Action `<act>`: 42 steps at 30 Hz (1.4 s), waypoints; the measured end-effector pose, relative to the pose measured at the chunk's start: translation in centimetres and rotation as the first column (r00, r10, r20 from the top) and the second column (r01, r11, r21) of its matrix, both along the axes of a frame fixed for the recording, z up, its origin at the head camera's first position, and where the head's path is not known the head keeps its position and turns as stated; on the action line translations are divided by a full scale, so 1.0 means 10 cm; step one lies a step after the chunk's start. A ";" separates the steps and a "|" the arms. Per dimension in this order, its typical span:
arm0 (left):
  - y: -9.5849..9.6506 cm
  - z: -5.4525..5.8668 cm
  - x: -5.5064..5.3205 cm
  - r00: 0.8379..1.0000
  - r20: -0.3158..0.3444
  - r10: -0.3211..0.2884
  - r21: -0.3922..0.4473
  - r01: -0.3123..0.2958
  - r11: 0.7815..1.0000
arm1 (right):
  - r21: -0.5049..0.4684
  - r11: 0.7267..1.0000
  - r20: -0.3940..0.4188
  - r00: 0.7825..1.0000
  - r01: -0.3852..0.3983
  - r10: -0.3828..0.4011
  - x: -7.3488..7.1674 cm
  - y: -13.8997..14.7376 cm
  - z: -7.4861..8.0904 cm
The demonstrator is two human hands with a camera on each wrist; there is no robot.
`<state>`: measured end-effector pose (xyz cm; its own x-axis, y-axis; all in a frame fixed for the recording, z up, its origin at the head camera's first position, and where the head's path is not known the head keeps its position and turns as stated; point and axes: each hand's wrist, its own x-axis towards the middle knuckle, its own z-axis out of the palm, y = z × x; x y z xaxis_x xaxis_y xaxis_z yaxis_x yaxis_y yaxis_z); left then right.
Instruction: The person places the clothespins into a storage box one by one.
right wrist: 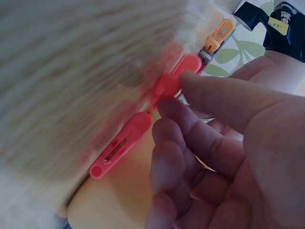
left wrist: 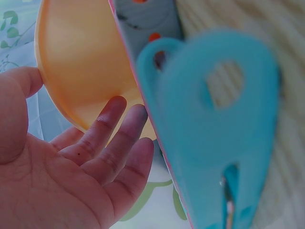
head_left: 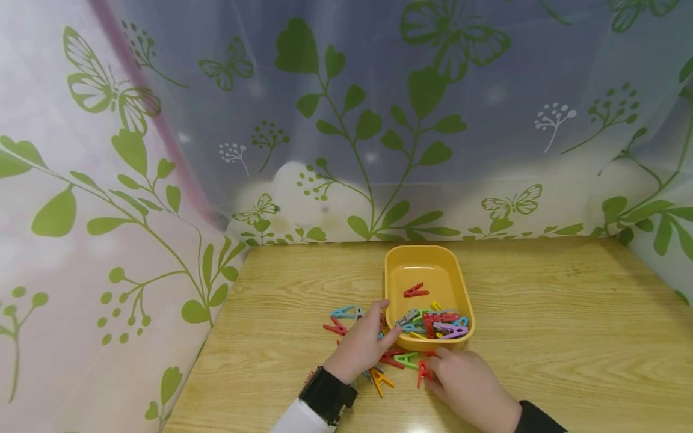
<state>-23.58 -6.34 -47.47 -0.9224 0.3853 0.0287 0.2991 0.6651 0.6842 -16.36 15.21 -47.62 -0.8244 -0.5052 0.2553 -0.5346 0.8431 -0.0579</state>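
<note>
From where I stand, the right hand (head_left: 468, 382) is low on the tabletop (head_left: 552, 337), just in front of the near side of the yellow tray (head_left: 440, 272). Its thumb and forefinger appear to pinch a small red clip (head_left: 423, 371), the other fingers curled in towards the palm. That clip is outside the tray, near its front wall; the right wrist view shows a rounded end at the fingertips, though I can't tell how firm the hold is.

The left hand (head_left: 363, 340) is at the tray's left side, fingers spread and slightly bent, one tip touching the rim. To my eye that suits steadying: light contact should stop the tray sliding without blocking the way in.

For the pinch, I'd take the clip by its flat sides, not squeeze the two handles together, since that would likely spread the jaws and might catch a neighbour. A second red clip (right wrist: 121, 145) lies just beside the tray, and a green clip (head_left: 407, 359) and an orange clip (head_left: 381, 380) are also near, so a straight lift seems wiser than dragging.

Inside, most clips crowd the near end, a purple clip (head_left: 453, 330) among them, while a lone red clip (head_left: 415, 291) lies farther back. A low release over the tray would probably keep a clip from bouncing out. The left forearm partly hides the loose clips beneath it, so that side deserves a careful look.
</note>
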 end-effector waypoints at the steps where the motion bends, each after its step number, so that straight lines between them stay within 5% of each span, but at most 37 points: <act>1: 0.00 0.00 0.00 1.000 -0.003 -0.001 -0.001 0.001 1.000 | -0.001 1.000 0.003 1.000 0.001 -0.001 0.00 0.00 0.00; 12: 0.00 0.00 -0.01 1.000 0.014 -0.009 0.023 0.008 1.000 | -0.009 1.000 0.057 0.998 0.011 -0.011 -0.02 -0.01 -0.01; 28: -0.01 -0.01 -0.01 1.000 0.002 -0.015 0.011 0.015 1.000 | -0.118 0.992 -0.065 0.998 -0.036 0.028 -0.05 0.10 0.16; 42: -0.02 0.01 0.00 1.000 0.019 -0.024 0.015 0.023 1.000 | -0.205 0.978 -0.199 0.976 0.043 -0.085 -0.19 0.30 0.52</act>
<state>-23.53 -6.51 -47.42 -0.9135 0.4065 0.0171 0.3013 0.6476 0.6999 -18.30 18.24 -42.38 -0.7727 -0.3747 0.5124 -0.4975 0.8588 -0.1222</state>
